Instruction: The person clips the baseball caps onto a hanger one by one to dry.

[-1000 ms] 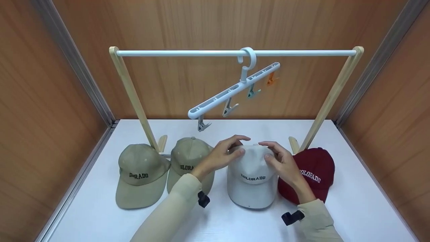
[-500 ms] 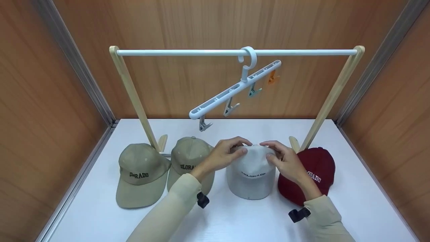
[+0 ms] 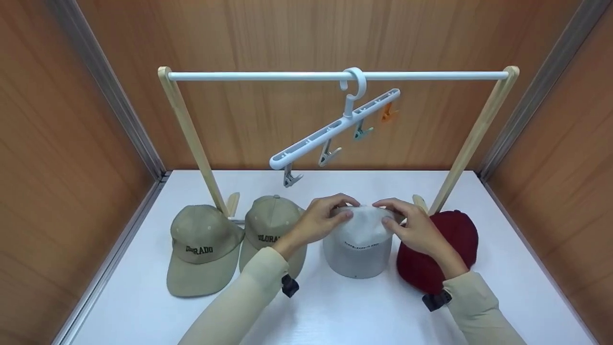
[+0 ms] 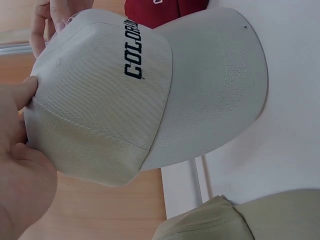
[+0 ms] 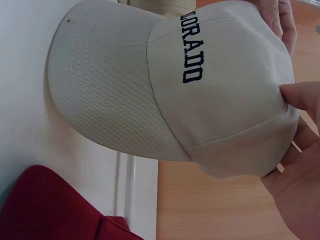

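In the head view a white baseball cap point(image 3: 361, 237) with dark COLORADO lettering is tilted, its brim turned down toward the person. My left hand point(image 3: 320, 221) pinches the left side of the crown between thumb and fingers. On the crown's other side my right hand point(image 3: 415, 229) grips the cloth the same way. Both wrist views show the cap's brim point(image 4: 215, 90) extending away from the hands. Above hangs a light blue clip hanger point(image 3: 335, 128) with several clips, one of them orange point(image 3: 388, 113); none of them holds a cap.
Two khaki caps point(image 3: 201, 249) point(image 3: 273, 225) sit at the left of the white table point(image 3: 306, 316). A dark red cap point(image 3: 455, 239) lies at the right, partly behind my right forearm. The hanger hooks over a white rod point(image 3: 239, 76) between wooden uprights point(image 3: 191, 139).
The white cap has tipped so its brim looks shorter and its lettering flatter. My right wrist has swung outward to the right; my left hand has stayed almost still.
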The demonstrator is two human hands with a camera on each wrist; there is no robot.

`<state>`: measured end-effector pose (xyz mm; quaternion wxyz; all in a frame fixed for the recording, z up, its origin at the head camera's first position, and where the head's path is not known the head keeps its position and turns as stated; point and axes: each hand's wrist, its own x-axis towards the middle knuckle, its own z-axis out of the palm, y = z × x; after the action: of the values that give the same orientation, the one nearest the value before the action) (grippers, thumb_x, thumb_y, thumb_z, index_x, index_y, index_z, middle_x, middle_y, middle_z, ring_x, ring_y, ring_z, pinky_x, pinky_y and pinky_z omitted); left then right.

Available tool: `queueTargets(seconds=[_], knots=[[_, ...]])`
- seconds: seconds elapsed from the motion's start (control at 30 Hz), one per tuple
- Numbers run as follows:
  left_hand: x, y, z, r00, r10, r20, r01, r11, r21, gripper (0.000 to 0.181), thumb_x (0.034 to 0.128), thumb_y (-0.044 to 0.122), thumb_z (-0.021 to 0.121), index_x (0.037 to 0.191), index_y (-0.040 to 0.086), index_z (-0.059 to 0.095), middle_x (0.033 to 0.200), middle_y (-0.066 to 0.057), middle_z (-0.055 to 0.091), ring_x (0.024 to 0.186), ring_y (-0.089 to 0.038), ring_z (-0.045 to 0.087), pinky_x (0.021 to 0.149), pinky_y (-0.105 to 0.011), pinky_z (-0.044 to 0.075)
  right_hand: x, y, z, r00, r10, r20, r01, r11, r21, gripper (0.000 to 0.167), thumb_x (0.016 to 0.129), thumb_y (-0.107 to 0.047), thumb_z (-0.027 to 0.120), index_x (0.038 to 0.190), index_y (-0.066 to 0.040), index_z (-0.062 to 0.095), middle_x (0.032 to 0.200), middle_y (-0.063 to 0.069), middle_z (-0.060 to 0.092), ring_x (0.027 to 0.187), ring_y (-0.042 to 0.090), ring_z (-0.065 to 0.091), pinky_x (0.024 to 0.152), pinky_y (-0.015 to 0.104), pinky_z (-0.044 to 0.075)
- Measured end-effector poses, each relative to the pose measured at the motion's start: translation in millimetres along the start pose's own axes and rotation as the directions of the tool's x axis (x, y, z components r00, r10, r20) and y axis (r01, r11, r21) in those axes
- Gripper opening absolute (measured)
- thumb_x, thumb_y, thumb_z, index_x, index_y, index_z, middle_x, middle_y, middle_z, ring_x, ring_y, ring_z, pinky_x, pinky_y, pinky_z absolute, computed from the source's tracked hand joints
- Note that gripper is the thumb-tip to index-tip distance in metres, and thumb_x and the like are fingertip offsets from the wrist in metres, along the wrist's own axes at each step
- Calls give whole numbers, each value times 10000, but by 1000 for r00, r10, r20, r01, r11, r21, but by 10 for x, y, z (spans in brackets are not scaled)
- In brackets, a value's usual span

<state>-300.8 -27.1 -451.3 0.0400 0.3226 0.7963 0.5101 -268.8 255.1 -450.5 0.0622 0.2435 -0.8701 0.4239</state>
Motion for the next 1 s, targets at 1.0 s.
queueTargets(seconds=[1.0], knots=[[204,264,44,989,-12,-150,14,1000,8,235,1053,237,695,1284,266,726,1257,135,738,1180,-56,691,1048,-328,551,180,-89,-262,999,-25,-30,25,1000,-17,335,1031,-57,681,1344,-175,701,1217,0,745,961,183,712,891,211,575]])
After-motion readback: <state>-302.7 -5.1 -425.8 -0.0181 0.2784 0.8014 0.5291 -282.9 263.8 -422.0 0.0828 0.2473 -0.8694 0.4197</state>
